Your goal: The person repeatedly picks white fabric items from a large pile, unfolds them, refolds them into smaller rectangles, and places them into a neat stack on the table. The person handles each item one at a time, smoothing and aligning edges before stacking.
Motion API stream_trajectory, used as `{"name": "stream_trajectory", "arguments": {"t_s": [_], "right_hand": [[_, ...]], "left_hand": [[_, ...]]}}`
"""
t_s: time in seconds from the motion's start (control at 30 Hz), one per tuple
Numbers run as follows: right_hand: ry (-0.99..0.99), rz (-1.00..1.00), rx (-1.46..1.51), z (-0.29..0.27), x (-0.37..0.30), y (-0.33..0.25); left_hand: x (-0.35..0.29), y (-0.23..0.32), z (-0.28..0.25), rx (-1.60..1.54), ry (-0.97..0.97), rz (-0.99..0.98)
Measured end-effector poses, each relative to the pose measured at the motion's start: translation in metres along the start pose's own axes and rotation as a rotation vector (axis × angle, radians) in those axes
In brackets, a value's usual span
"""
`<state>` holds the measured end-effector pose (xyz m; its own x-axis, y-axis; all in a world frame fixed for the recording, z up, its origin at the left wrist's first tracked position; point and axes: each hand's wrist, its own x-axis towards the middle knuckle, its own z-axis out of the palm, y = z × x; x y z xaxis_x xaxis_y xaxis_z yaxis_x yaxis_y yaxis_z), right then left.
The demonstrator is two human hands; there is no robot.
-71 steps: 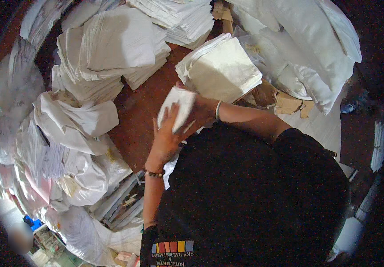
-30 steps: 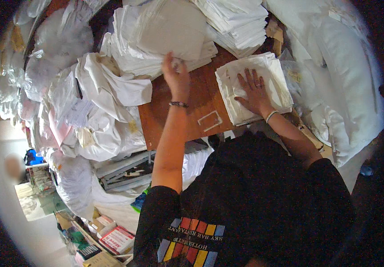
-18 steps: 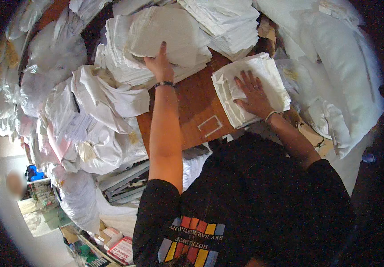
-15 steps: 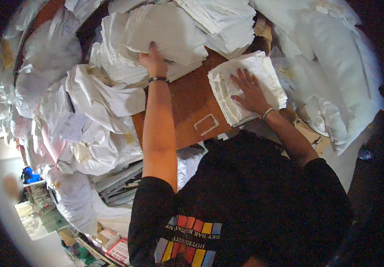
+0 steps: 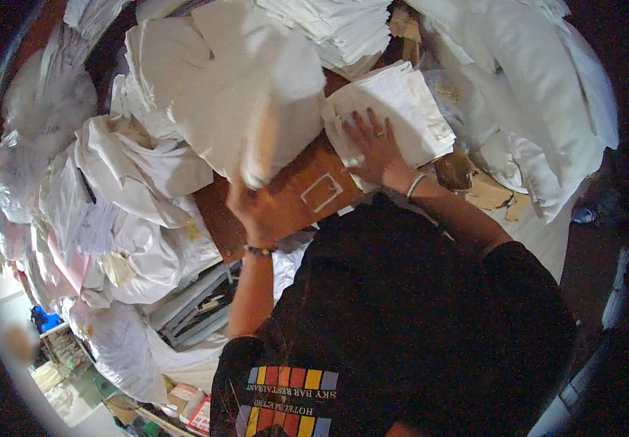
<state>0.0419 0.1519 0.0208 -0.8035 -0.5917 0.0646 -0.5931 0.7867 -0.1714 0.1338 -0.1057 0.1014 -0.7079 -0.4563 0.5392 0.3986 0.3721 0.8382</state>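
A sheet of white cloth is drawn toward me off a thick pile of similar flat white cloths. My left hand grips its near edge, fingers closed and a little blurred, above the brown tabletop. To the right, a neat stack of folded white cloths rests on the same tabletop. Spread over its left part, my right hand lies flat with fingers apart, holding nothing. The piece in my left hand covers most of the pile beneath it.
Another white cloth stack stands at the far side. Crumpled white linen and plastic-wrapped bundles crowd the left. Large white bags bulge at the right, beside torn brown cardboard. Grey metal bars show below the tabletop.
My left hand has come back toward me from the top of the pile, pulling the white cloth along. My right hand stays flat on the folded stack. The whole view has shifted slightly.
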Motion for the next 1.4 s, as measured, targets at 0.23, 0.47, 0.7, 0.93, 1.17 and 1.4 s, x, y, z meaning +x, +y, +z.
{"name": "stream_trajectory", "arguments": {"t_s": [0.23,0.47,0.7,0.93,1.17,1.4], "right_hand": [[-0.310,-0.126,-0.040,0.032,0.006,0.005],[-0.221,0.335,1.040,-0.016,0.016,0.081],[-0.082,0.694,1.829,-0.026,-0.012,0.058],[-0.194,0.724,1.477,-0.047,0.004,0.042],[-0.234,0.688,1.419,-0.051,0.025,0.041],[-0.160,0.428,1.315,-0.065,0.016,0.007]], "left_hand": [[-0.064,0.022,0.003,0.160,-0.749,-0.336],[-0.055,0.001,0.066,-0.036,-1.125,-0.189],[-0.026,-0.120,0.035,0.398,-0.317,-0.026],[0.018,-0.187,-0.032,1.080,-0.142,-0.507],[0.040,-0.203,-0.078,0.842,-0.296,-0.740],[-0.001,-0.139,-0.126,0.143,-0.204,-0.789]]}}
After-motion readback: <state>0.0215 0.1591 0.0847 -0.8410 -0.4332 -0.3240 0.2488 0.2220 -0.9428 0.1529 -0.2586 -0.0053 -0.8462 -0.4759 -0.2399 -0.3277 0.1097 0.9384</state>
